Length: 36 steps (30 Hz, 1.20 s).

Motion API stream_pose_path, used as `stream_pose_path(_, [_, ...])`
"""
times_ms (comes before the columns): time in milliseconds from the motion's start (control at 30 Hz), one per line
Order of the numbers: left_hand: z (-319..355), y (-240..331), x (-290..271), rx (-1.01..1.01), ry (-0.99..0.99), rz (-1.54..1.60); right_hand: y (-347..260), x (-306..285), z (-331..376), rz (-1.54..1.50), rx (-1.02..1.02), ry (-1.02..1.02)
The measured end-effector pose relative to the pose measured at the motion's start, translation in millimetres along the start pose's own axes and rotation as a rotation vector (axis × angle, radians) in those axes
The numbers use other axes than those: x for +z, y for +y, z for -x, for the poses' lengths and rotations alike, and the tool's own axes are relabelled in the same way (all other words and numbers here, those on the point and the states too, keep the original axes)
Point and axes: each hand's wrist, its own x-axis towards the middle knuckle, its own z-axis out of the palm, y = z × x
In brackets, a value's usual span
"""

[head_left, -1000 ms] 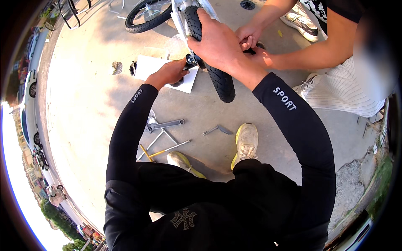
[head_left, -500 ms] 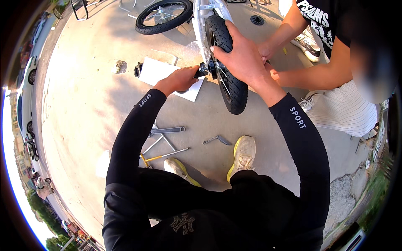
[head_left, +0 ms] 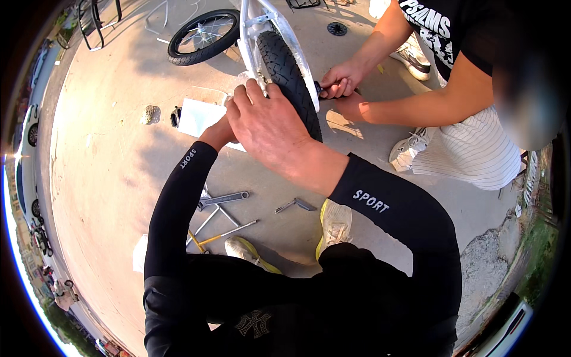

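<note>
The black-tyred bicycle wheel (head_left: 284, 71) sits between the arms of a white frame (head_left: 250, 44), partly wrapped in clear film. My right hand (head_left: 270, 128) lies across the wheel's near left side, its fingers bent down at the left end of the axle; whatever they grip is hidden underneath. Behind it my left hand (head_left: 220, 132) shows only its back and wrist, so its fingers are out of sight. At the axle's right end, a co-worker's hand (head_left: 339, 83) holds a dark tool (head_left: 320, 90) against the frame.
A loose spoked wheel (head_left: 203, 37) lies at the back left. White paper (head_left: 196, 118) is on the concrete beside a small black part (head_left: 175, 116). Near my shoes (head_left: 336, 223) are a large wrench (head_left: 225, 199), a yellow-and-silver tool (head_left: 223, 236) and a folding tool (head_left: 295, 205).
My right hand has left the tyre's right side and crossed over to the axle's left end, covering my left hand. The wheel and frame appear further left, and the co-worker's hands now show more.
</note>
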Motion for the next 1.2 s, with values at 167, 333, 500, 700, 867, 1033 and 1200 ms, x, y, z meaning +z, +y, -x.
stream_pose_path(167, [3.9, 12.6, -14.9, -0.048, -0.077, 0.074, 6.4, 0.8, -6.5, 0.32, -0.155, -0.414])
stream_pose_path(333, [7.6, 16.7, -24.5, -0.077, -0.11, 0.103, -12.2, 38.8, -18.6, 0.425, -0.134, -0.599])
stream_pose_path(500, [-5.0, 25.3, -24.7, -0.064, -0.111, 0.114, -22.5, 108.3, -41.1, 0.607, -0.138, -0.72])
stream_pose_path(700, [5.4, 15.8, -29.8, -0.101, -0.091, 0.12, -18.3, 106.5, -60.8, 0.236, -0.026, -0.621])
stream_pose_path(867, [7.5, 10.7, -26.1, -0.108, -0.078, 0.129, -17.6, 107.0, -49.7, 0.151, 0.051, -0.52])
stream_pose_path(1033, [12.5, 6.5, -26.3, -0.119, -0.066, 0.15, -18.8, 123.2, -59.9, 0.092, 0.144, -0.53])
stream_pose_path(1200, [12.8, 4.1, -28.3, -0.126, -0.062, 0.167, -16.0, 122.5, -61.2, 0.119, 0.081, -0.503])
